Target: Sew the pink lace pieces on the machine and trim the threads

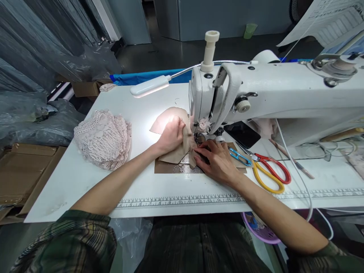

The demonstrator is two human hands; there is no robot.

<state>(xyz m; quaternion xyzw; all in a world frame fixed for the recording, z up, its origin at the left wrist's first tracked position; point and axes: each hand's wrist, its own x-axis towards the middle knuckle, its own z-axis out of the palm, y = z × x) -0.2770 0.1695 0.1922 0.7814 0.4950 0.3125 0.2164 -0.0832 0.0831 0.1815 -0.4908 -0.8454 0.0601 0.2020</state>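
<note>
My left hand (170, 135) presses down on a beige padded fabric piece (167, 122) just left of the needle of the white sewing machine (273, 94). My right hand (215, 159) lies flat on the front edge of the same fabric, fingers pointing toward the presser foot (200, 137). The fabric rests on a brown plate (170, 167) set in the white table (136, 182). The needle itself is mostly hidden by the fabric and my fingers.
A stack of pink lace pieces (104, 138) sits at the left. Blue thread snips (240, 157) and red-and-yellow scissors (270, 172) lie right of my right hand. A lamp (149, 86) shines on the work. A ruler strip (182, 201) runs along the table's front edge. Cardboard boxes (25, 174) stand at the left.
</note>
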